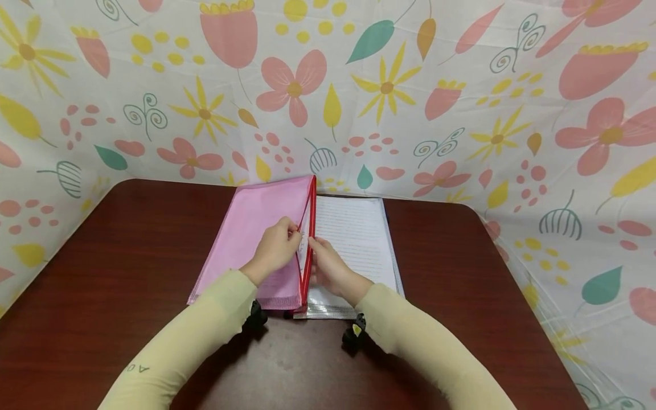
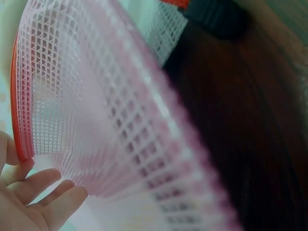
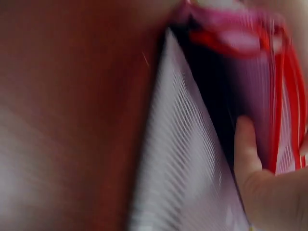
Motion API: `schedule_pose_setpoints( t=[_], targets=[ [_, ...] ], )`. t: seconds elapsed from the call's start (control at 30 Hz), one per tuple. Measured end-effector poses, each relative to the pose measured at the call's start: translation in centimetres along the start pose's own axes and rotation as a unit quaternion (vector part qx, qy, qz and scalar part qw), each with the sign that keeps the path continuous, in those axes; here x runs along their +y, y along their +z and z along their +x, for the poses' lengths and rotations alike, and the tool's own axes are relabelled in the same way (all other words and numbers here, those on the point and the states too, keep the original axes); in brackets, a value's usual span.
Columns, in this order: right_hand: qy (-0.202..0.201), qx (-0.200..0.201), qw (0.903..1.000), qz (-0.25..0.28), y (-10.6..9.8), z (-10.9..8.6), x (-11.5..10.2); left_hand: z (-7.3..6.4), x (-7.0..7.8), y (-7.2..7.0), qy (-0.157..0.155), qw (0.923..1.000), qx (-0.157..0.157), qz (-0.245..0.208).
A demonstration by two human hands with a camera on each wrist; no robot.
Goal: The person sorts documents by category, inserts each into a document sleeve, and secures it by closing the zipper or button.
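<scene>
A pink mesh zipper pouch [image 1: 256,216] lies on the table's left-centre, its right side edged by a red zipper [image 1: 312,219] that stands parted. My left hand [image 1: 277,247] pinches the near lip of that opening and draws it leftward. On the other lip, my right hand [image 1: 334,266] grips the red edge between thumb and fingers, the fingers tucked behind it. White paper with writing shows in the gap. The left wrist view has the pouch's mesh [image 2: 96,96] bowed out beside my fingers [image 2: 36,185].
Under the pink pouch's right side lies a clear-white mesh pouch [image 1: 359,239] with a lined sheet in it. Both sit on a dark brown table [image 1: 441,256]. A flower-printed curtain [image 1: 384,114] hangs along the table's back and sides.
</scene>
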State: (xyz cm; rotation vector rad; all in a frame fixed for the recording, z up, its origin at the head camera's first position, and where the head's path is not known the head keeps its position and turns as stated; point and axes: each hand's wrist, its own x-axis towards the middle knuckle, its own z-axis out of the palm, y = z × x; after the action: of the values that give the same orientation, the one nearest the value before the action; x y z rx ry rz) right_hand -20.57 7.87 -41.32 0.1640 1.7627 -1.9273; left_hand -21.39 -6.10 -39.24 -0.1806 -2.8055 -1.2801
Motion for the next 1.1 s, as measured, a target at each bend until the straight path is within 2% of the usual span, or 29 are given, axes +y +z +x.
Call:
schedule_pose_setpoints(
  t=[0.07,0.17,0.23,0.33,0.43,0.53,0.7,0.83,0.97,1.03,1.1],
  targets=[
    [0.025,-0.061,0.9978,0.012,0.0,-1.1,0.4,0.1,-0.1,-0.1,0.003,1.0,0.001,-0.001],
    [0.05,-0.14,0.9889,0.001,-0.2,-2.5,0.9,0.3,-0.3,-0.3,0.007,1.0,-0.001,-0.001],
    [0.061,-0.179,0.9819,-0.01,-0.3,-3.2,1.3,0.4,-0.4,-0.4,0.007,1.0,-0.005,0.0],
    [0.069,-0.212,0.9739,-0.044,-0.7,-4.0,1.8,0.5,-0.7,-0.5,0.004,0.9999,-0.016,0.003],
    [0.065,-0.214,0.9686,-0.108,-1.2,-4.5,2.1,0.5,-1.0,-0.4,-0.002,0.9996,-0.025,0.01],
    [0.043,-0.189,0.9627,-0.189,-1.6,-4.9,2.1,0.4,-1.3,-0.3,-0.008,0.9991,-0.038,0.019],
    [0.001,-0.15,0.945,-0.291,-2.0,-5.1,1.9,0.1,-1.8,0.2,-0.017,0.9949,-0.093,0.033],
    [-0.038,-0.141,0.9231,-0.356,-2.1,-5.2,1.7,0.0,-2.2,0.3,-0.001,0.9835,-0.164,0.075],
    [-0.053,-0.148,0.9036,-0.399,-2.3,-5.1,1.3,-0.1,-2.3,-0.1,0.027,0.9616,-0.254,0.1],
    [-0.057,-0.16,0.896,-0.41,-2.5,-5.1,1.2,-0.3,-2.2,-0.3,0.03,0.9494,-0.296,0.102],
    [-0.063,-0.174,0.888,-0.421,-2.6,-5.1,1.1,-0.5,-2.1,-0.4,0.027,0.9395,-0.324,0.107]
  ],
)
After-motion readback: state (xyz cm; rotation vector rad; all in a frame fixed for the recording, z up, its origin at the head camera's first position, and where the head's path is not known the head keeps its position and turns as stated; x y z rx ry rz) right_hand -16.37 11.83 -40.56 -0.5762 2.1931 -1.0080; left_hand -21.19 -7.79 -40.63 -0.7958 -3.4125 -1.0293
